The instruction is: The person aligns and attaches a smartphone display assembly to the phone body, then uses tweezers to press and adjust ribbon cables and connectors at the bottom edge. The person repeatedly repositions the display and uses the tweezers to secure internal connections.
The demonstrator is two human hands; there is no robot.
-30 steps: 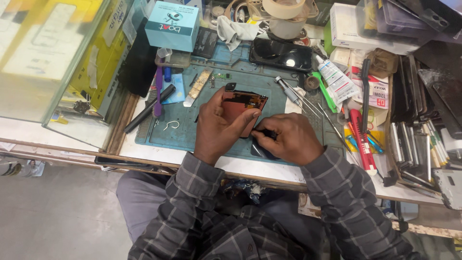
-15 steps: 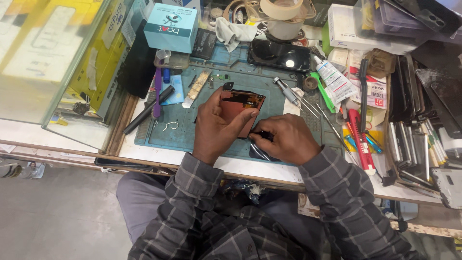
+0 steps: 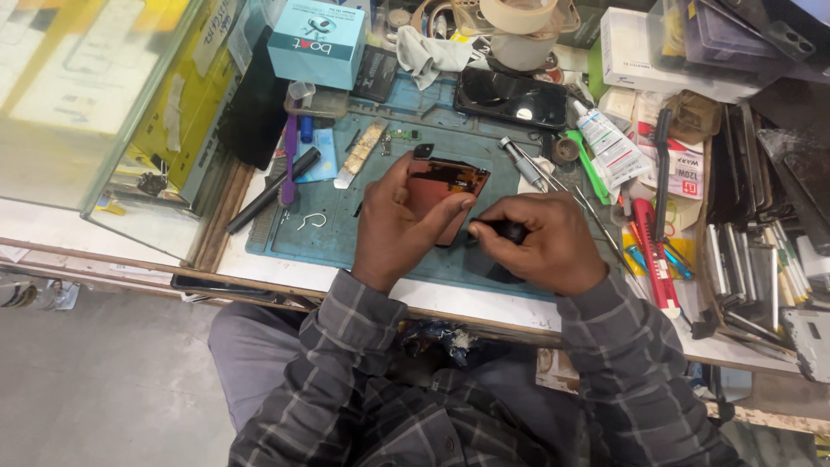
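Head view, looking down: an opened phone (image 3: pixel 445 195) with a reddish-brown inside lies face down on the blue-green work mat (image 3: pixel 346 233), near the middle of the mat and just in front of the person. The left hand (image 3: pixel 402 225) lies over the phone's near half, fingers curled round its edges and thumb pressed on its right side, grasping it. The right hand (image 3: pixel 540 246) is just beside the phone on the right, clenched round a small dark tool (image 3: pixel 506 230) whose tip points at the phone's right edge; whether the tip touches cannot be made out.

On the mat above the phone lie a small circuit part (image 3: pixel 405 135) and a pale strip (image 3: pixel 363 149). A purple tool (image 3: pixel 290 147) and a black pen (image 3: pixel 272 190) lie at the mat's left edge. Right of the phone rest a metal screwdriver (image 3: pixel 523 163), a white glue tube (image 3: pixel 605 143) and a red cutter (image 3: pixel 650 255). A dark phone screen (image 3: pixel 510 97) lies beyond the mat, a teal box (image 3: pixel 316 43) stands at the back left, and a glass case (image 3: pixel 95 104) fills the left side.
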